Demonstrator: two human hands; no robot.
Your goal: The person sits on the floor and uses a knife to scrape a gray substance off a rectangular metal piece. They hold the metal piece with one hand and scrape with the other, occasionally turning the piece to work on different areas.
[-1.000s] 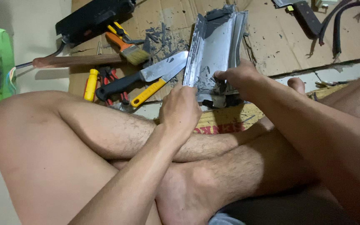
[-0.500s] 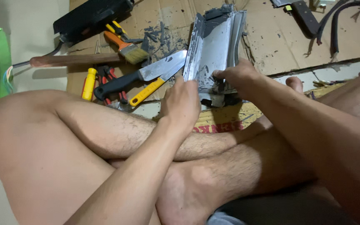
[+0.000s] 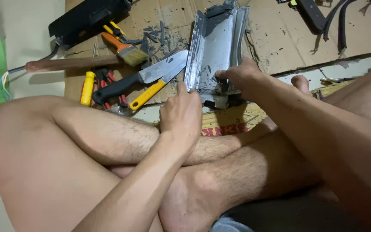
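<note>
My left hand [image 3: 181, 114] is curled around the near left edge of the long grey channel-shaped metal panel [image 3: 215, 47], thumb up against its rim, so those fingers are clamped on the piece. My right hand [image 3: 239, 77] pinches the near right end of the same panel, fingertips pressed onto its scraped face. The panel lies lengthwise away from my fingers on the brown cardboard sheet [image 3: 280, 38], its near end lifted over my crossed legs, with dark scraped flakes [image 3: 157, 36] scattered just beyond my left knuckles.

Just left of my left hand lie the broad steel knife with a black handle [image 3: 144, 77] and, touching it, the yellow-handled scraper [image 3: 149, 94]; farther out sit the orange-handled paintbrush [image 3: 123, 47], a yellow-handled tool [image 3: 86, 88] and a long wooden handle [image 3: 71, 64].

To do this well I judge both grips should stay firm and low on the edges, keeping fingertips off the sharp rim, and the panel steady before any scraping
</note>
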